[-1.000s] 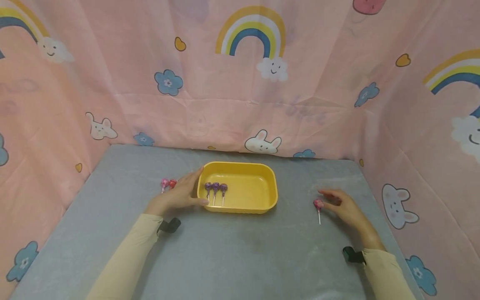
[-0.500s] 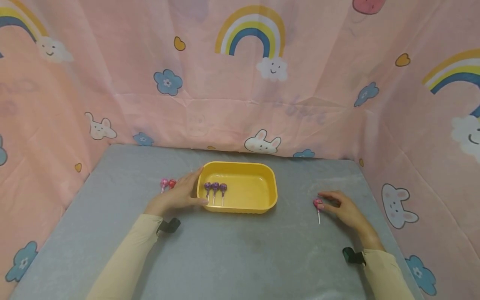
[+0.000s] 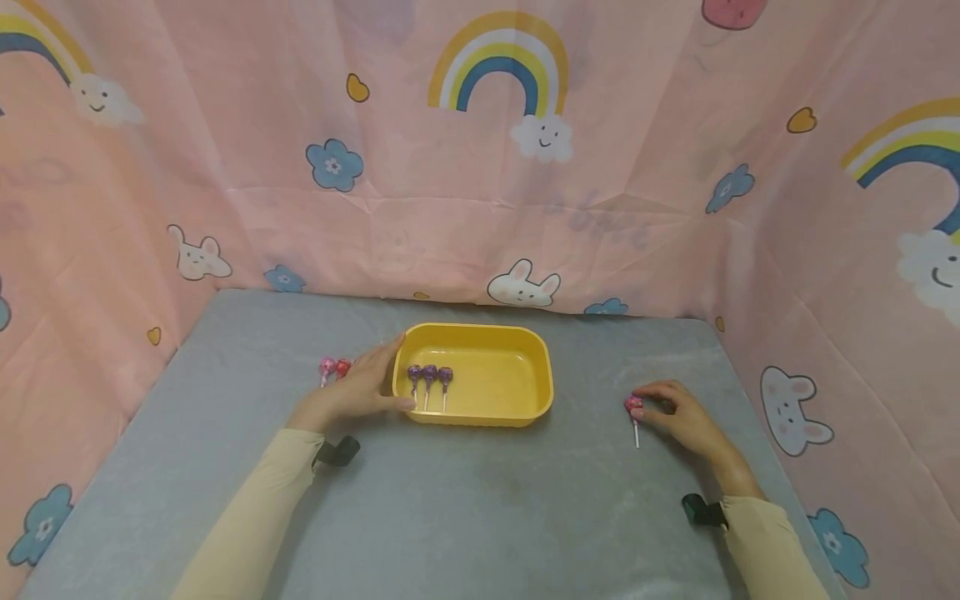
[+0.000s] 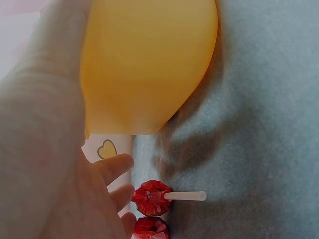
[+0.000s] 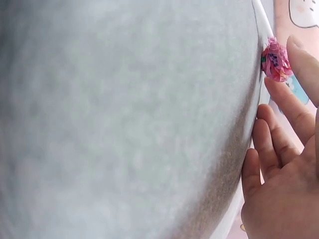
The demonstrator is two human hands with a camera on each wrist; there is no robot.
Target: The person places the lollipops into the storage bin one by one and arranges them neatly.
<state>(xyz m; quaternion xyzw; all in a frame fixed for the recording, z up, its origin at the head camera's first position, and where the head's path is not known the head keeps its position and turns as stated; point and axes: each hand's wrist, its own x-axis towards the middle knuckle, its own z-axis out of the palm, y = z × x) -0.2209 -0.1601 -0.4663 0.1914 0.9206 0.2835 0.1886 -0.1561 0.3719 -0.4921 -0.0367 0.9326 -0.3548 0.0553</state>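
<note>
My left hand [image 3: 352, 387] holds the left end of a yellow tray [image 3: 528, 408], its thumb over the front rim and index finger at the back left corner. Three purple-wrapped lollipops [image 3: 430, 373] lie side by side in the tray, at its left end. Out to the right, my right hand [image 3: 686, 417] has thumb and index finger around the head of a pink lollipop [image 3: 634, 403], its white stick toward me. In the right wrist view, the pink wrapper [image 5: 276, 62] sits between thumb and index fingertip; the other fingers are loosely bent.
Left of the tray, a pink lollipop [image 3: 327, 367] and a red lollipop [image 3: 342, 367] lie on the grey cloth-covered table [image 3: 480, 517], partly behind my left hand. Red-wrapped lollipops also show beside the fingers in the left wrist view. A patterned pink curtain [image 3: 420, 225] encloses the back and sides.
The right index finger has come down closer to the thumb, around the pink lollipop's head. My left hand, the tray and the purple lollipops stay in place.
</note>
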